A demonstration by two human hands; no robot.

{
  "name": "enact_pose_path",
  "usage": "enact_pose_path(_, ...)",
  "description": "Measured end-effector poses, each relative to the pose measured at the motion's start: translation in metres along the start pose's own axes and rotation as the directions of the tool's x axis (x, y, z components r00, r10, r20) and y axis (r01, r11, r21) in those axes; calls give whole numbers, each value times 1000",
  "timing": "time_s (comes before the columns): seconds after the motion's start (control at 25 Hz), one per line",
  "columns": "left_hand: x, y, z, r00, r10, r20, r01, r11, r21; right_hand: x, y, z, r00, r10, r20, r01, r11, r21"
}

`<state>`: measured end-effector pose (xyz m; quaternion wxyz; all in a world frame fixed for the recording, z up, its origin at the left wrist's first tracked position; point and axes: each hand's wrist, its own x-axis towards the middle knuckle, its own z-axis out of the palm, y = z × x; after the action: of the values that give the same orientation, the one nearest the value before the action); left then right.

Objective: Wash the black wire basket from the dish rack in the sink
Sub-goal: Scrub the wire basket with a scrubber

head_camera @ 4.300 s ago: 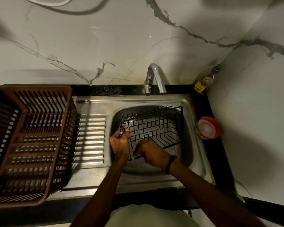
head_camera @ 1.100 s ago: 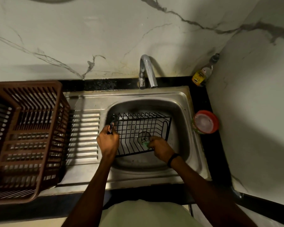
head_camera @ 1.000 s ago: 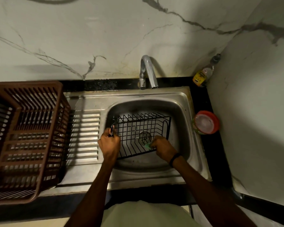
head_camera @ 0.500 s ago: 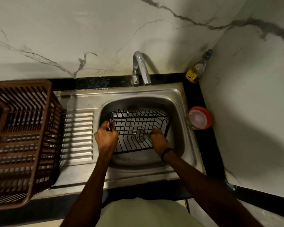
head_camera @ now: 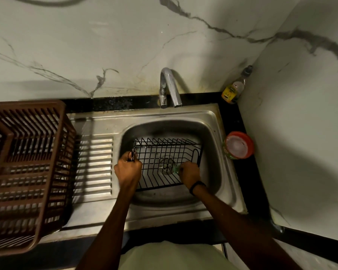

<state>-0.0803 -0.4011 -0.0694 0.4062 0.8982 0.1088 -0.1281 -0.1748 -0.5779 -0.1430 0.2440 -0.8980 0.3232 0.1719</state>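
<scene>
The black wire basket (head_camera: pixel 164 152) sits inside the steel sink (head_camera: pixel 219 172), over the drain. My left hand (head_camera: pixel 127 170) grips the basket's left rim. My right hand (head_camera: pixel 189 174) holds a small green scrubber (head_camera: pixel 176 169) against the basket's wires near its right side. A black band circles my right wrist. The brown plastic dish rack (head_camera: pixel 25 172) stands on the counter to the left of the sink.
A chrome tap (head_camera: pixel 169 86) curves over the back of the sink, with no water seen running. The ribbed steel drainboard (head_camera: pixel 95 166) lies between rack and bowl. A red-lidded round tub (head_camera: pixel 238 145) and a yellow-labelled bottle (head_camera: pixel 233 88) stand at the right, by the marble wall.
Earlier the basket was tilted up on edge; now it lies lower and flatter in the bowl. My right hand with the scrubber has shifted along the wires to the right side.
</scene>
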Motion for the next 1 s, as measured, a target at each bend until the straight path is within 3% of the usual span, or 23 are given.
enact_pose_path(0.12,-11,-2,9,999,-18,-42,17,1000,-14,1,-24,-2,936,332,-121,-273,896,350)
enact_pose_path(0.16,-10,0,10,999,-16,-47,15,1000,-16,-3,-34,0,932,343,-119,-275,880,386)
enact_pose_path(0.32,-7,4,5,999,-22,-37,21,1000,-8,-12,-44,8,984,153,-89,-90,866,491)
enact_pose_path(0.44,-13,5,8,999,-27,-37,27,999,-24,-2,-33,6,929,347,-126,-241,829,505)
enact_pose_path(0.48,-13,5,10,999,-25,-30,24,999,-28,-2,-36,8,939,313,-142,-206,845,494)
enact_pose_path(0.6,-11,9,11,1000,-18,6,18,1000,1,-13,-44,19,994,14,-111,34,909,416)
enact_pose_path(0.64,-13,11,9,1000,-17,5,17,1000,-1,-13,-41,17,995,5,-104,41,899,436)
enact_pose_path(0.72,-18,10,7,1000,-23,2,23,1000,-18,-6,-28,8,979,131,-154,-44,881,471)
enact_pose_path(0.8,-20,9,7,1000,-25,-8,25,999,-24,-1,-16,5,955,233,-182,-152,916,372)
enact_pose_path(0.84,-16,8,9,1000,-17,-12,17,1000,-15,-2,-17,5,973,161,-163,-111,954,278)
enact_pose_path(0.92,-10,7,10,1000,-8,4,8,1000,22,-8,-17,12,991,-112,-73,122,980,156)
enact_pose_path(1.0,-10,4,9,1000,-28,-6,28,999,31,-11,-8,9,965,-254,69,231,941,246)
